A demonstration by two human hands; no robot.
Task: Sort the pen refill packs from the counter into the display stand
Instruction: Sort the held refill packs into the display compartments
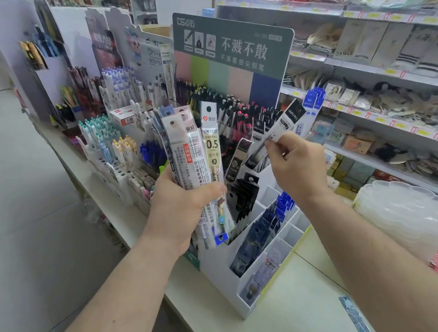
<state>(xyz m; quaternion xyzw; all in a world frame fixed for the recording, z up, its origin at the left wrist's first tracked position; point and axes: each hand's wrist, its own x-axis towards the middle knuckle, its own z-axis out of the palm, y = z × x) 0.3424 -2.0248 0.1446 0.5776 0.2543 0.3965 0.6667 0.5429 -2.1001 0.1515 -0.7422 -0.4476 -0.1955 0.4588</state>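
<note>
Stand (pixel 254 291) first — white, stepped, its slots holding black and blue packs, some bare. Above it, my left hand (pixel 181 204) grips a fan of packs (pixel 195 152): light, slick, bendy, I'd judge. My right hand (pixel 296 163) pinches one black-topped pack (pixel 286 122) by its lower half.
</note>
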